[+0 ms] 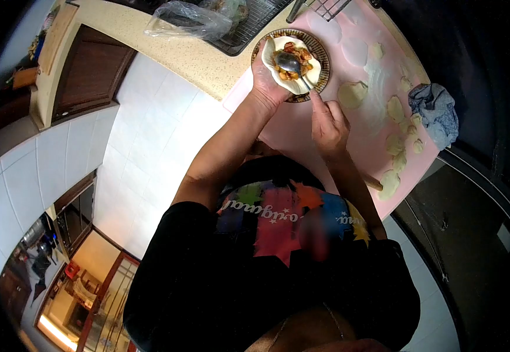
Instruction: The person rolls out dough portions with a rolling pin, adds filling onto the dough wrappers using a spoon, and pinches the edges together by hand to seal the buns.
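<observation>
A round, flat piece of dough point(269, 63) rests on my left hand point(265, 80), over a dark patterned plate point(325, 58). Brown and reddish chunky filling point(306, 55) lies in the middle of the dough. My right hand point(330, 124) is closed on the handle of a metal spoon point(288, 62), whose bowl presses on the filling. Part of my left palm is hidden under the dough. To the right of the plate, a flat dough round point(352, 94) lies on the pink mat point(363, 138).
Several dough pieces point(395, 109) lie along the mat's right side, beside a crumpled blue-grey cloth point(435, 111). A wooden stick end point(373, 182) shows near my right forearm. At the upper left are a dark rack tray point(262, 22) and a clear plastic bag point(187, 20).
</observation>
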Demonstrator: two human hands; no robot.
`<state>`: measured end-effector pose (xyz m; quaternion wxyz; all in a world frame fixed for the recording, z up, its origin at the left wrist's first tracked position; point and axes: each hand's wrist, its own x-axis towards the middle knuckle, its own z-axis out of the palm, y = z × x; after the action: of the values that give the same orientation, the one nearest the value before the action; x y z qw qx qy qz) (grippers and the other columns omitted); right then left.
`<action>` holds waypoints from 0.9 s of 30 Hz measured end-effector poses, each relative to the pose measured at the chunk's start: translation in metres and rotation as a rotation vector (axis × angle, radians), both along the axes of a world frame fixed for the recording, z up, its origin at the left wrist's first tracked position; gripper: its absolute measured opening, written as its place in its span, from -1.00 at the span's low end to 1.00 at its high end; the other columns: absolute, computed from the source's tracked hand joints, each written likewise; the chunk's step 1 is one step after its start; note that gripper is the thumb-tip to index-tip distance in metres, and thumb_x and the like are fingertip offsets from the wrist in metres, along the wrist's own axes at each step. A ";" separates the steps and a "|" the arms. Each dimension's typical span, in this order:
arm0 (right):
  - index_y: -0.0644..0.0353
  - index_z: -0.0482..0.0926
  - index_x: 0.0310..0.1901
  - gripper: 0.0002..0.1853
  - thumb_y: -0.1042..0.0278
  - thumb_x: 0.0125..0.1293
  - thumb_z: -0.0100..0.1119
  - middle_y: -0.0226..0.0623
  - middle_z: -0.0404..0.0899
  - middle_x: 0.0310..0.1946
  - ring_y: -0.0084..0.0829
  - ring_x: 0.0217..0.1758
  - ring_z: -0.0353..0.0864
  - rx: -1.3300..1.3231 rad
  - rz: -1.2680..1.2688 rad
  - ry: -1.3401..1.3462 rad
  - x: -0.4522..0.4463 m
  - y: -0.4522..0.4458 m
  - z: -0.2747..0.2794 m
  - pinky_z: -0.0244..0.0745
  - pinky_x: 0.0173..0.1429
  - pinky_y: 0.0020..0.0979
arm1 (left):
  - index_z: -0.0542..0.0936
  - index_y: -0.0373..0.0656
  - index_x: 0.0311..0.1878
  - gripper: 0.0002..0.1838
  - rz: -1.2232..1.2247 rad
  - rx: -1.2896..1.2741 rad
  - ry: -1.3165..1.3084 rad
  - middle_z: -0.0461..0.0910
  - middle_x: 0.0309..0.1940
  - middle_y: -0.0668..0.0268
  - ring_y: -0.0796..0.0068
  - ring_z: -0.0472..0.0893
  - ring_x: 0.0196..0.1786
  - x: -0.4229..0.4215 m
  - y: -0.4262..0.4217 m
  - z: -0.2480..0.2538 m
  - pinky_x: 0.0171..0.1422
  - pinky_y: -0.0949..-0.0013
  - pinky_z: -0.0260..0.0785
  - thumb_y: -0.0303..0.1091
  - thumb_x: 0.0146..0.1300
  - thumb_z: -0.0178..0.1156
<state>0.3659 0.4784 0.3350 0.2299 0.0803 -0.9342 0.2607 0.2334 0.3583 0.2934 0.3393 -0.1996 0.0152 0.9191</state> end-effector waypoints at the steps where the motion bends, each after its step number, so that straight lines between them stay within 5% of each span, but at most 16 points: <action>1: 0.30 0.57 0.11 -0.60 0.70 0.21 0.10 -0.28 0.35 -0.49 -0.40 -0.50 0.40 -0.027 0.005 0.020 -0.001 0.001 -0.003 0.40 -0.40 -0.42 | 0.48 -0.20 0.12 -0.39 0.008 0.029 0.016 0.51 0.06 0.03 0.03 0.51 0.12 -0.001 0.001 -0.003 0.32 -0.04 0.33 0.18 0.39 -0.15; 9: 0.19 0.56 0.14 -0.59 0.61 0.23 0.07 -0.10 0.51 -0.39 -0.15 -0.37 0.56 -0.186 -0.279 -0.128 0.001 0.024 -0.040 0.50 -0.25 -0.23 | 0.46 -0.16 0.16 -0.28 0.019 -0.007 -0.048 0.49 0.10 0.03 -0.01 0.50 0.14 0.000 -0.014 -0.008 0.33 -0.10 0.30 0.33 0.35 -0.20; 14: 0.13 0.56 0.14 -0.58 0.50 0.22 0.16 -0.09 0.59 -0.17 -0.07 -0.20 0.63 0.103 -0.265 -0.240 0.004 0.038 -0.093 0.59 -0.12 -0.19 | 0.45 -0.15 0.18 -0.25 -0.002 -0.032 -0.022 0.50 0.09 0.00 -0.04 0.49 0.16 0.000 -0.020 -0.001 0.34 -0.13 0.30 0.36 0.35 -0.24; 19: 0.13 0.57 0.13 -0.60 0.44 0.23 0.19 -0.11 0.58 -0.08 -0.08 -0.10 0.60 0.198 -0.264 -0.465 -0.003 0.027 -0.066 0.56 -0.02 -0.19 | 0.46 -0.16 0.18 -0.28 -0.029 0.058 0.033 0.50 0.10 0.01 -0.01 0.50 0.16 0.003 -0.021 0.014 0.33 -0.11 0.31 0.32 0.37 -0.25; 21: 0.15 0.57 0.12 -0.64 0.39 0.28 0.16 -0.12 0.54 0.00 -0.10 0.01 0.55 0.193 -0.243 -0.174 -0.014 0.025 -0.053 0.48 0.10 -0.17 | 0.46 -0.16 0.17 -0.34 -0.036 0.115 0.025 0.50 0.11 0.02 0.00 0.50 0.15 0.002 -0.022 0.013 0.33 -0.09 0.32 0.24 0.40 -0.23; 23: 0.17 0.57 0.11 -0.66 0.29 0.36 0.08 -0.12 0.50 0.11 -0.09 0.14 0.46 -0.155 -0.198 -0.179 -0.035 0.021 -0.019 0.34 0.24 -0.14 | 0.47 -0.16 0.16 -0.39 -0.039 0.118 0.083 0.51 0.10 0.05 0.02 0.50 0.15 0.004 -0.022 0.016 0.33 -0.07 0.32 0.17 0.41 -0.21; 27: 0.14 0.55 0.14 -0.61 0.14 0.44 -0.06 -0.13 0.40 0.24 -0.10 0.28 0.34 -0.183 0.013 -0.124 -0.086 0.005 0.046 0.16 0.38 -0.13 | 0.49 -0.14 0.16 -0.43 -0.095 0.172 0.019 0.53 0.11 0.10 0.07 0.51 0.16 0.001 -0.026 0.034 0.33 -0.01 0.32 0.14 0.42 -0.18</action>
<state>0.2795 0.4829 0.3805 0.1762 0.0490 -0.9185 0.3507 0.2341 0.3323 0.3271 0.3980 -0.1600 -0.0510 0.9019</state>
